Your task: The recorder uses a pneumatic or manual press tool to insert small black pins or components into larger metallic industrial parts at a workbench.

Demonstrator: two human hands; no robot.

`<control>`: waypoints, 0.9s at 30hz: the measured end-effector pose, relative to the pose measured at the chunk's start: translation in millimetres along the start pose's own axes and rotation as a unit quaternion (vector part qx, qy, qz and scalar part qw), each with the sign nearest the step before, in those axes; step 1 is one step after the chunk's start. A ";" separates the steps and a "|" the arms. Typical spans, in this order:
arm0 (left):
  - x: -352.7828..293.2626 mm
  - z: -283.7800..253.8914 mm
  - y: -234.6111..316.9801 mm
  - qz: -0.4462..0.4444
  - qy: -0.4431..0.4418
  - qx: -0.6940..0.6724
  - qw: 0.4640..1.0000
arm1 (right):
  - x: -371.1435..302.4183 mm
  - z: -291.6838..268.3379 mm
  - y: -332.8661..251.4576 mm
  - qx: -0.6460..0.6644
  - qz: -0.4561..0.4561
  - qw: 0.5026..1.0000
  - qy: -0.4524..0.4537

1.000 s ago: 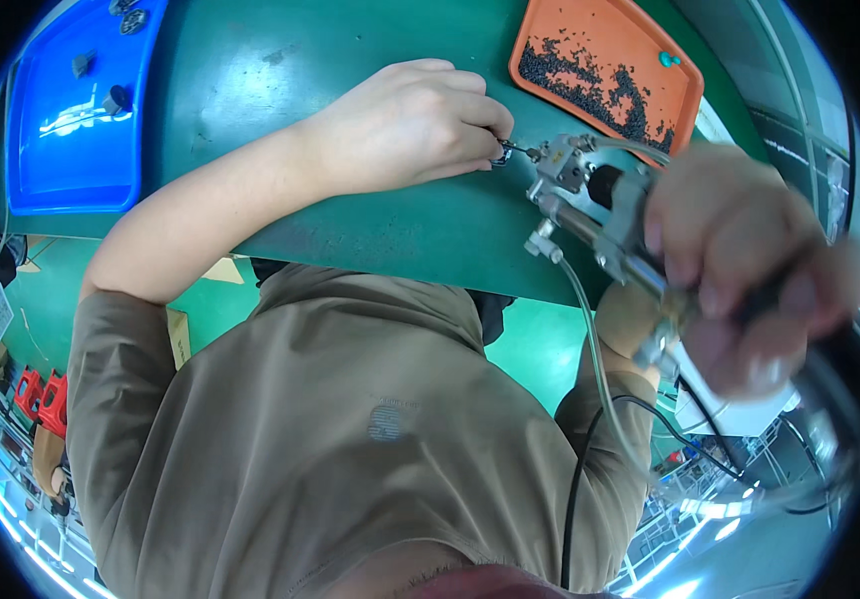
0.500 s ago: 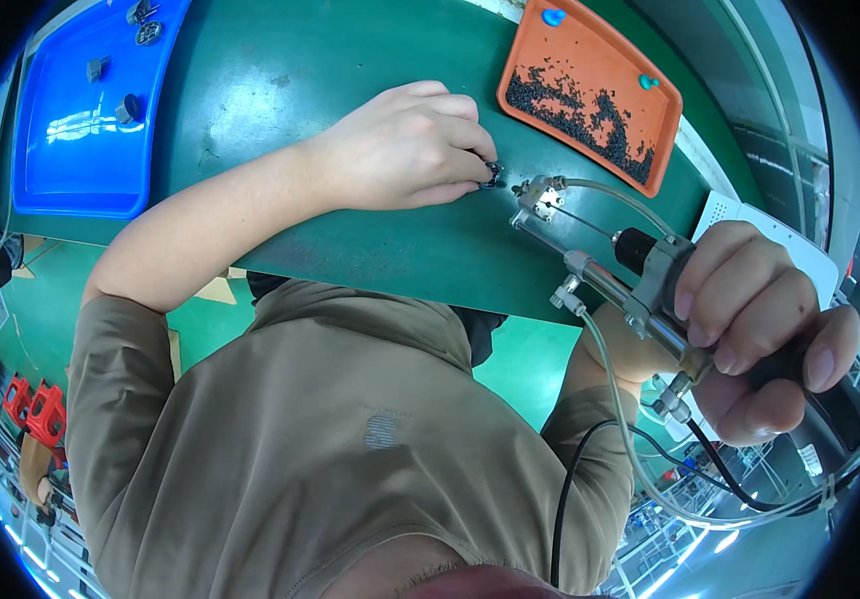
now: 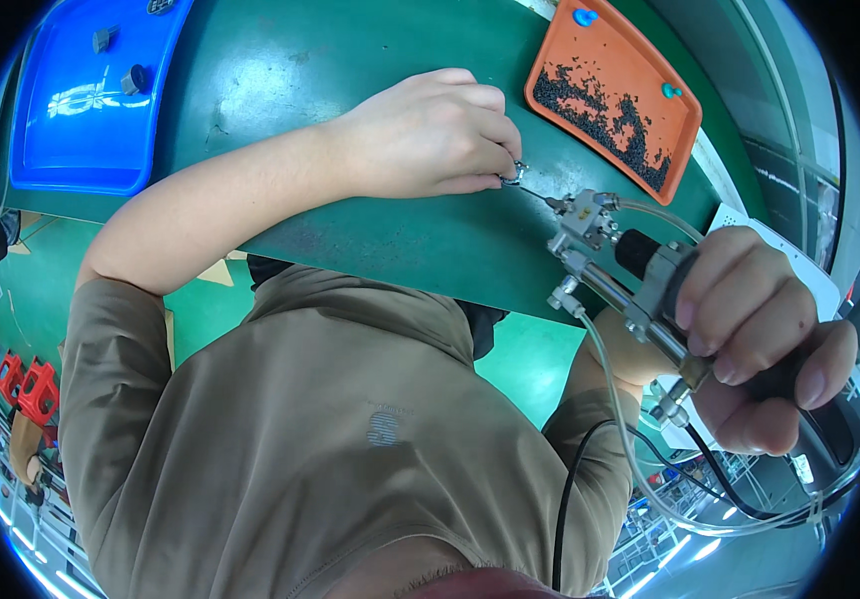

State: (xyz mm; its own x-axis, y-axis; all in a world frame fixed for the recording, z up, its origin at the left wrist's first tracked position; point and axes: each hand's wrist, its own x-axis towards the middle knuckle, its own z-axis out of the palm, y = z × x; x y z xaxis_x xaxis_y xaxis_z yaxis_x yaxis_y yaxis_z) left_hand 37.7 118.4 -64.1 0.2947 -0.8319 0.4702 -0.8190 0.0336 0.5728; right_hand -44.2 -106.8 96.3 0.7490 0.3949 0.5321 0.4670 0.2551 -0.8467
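My left hand (image 3: 445, 140) rests on the green table, thumb and fingertips closed on a small dark, shiny metal part (image 3: 517, 177), mostly hidden by the fingers. My right hand (image 3: 755, 334) is wrapped around a pistol-like metal air tool (image 3: 610, 280) with a valve block, a cylinder and hoses. From the front of its block (image 3: 582, 217) a thin rod (image 3: 538, 194) points left, its end at or very close to the small part. Contact there is too small to make out.
An orange tray (image 3: 638, 62) with many tiny black pieces (image 3: 600, 115) and two blue-green knobs lies at the far right. At the far left stands a blue tray (image 3: 75, 150) with a few dark parts (image 3: 133, 80). Clear hoses and a black cable (image 3: 562, 499) hang from the tool.
The tool's front block has slid back toward its body, and the thin rod now shows ahead of it. My left hand has shifted slightly right with the small part.
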 end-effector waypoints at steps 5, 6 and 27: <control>1.2 0.6 -0.6 0.000 0.000 -0.007 1.000 | 4.7 4.2 15.8 -0.019 -0.017 1.000 -0.018; 1.0 -0.5 -0.1 -0.001 0.000 -0.003 1.000 | 6.0 3.0 17.6 -0.016 -0.018 0.999 -0.033; 2.6 -1.6 -4.4 0.000 -0.003 0.011 1.000 | 14.7 9.6 21.2 -0.055 0.004 0.998 -0.042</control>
State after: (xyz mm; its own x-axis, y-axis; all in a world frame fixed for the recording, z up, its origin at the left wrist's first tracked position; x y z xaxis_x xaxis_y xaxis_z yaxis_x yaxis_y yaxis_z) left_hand 42.9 117.0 -64.3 0.2923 -0.8356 0.4652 -0.8290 0.0212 0.5589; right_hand -27.8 -87.2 86.3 0.7133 0.4706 0.5194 0.5131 0.1542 -0.8444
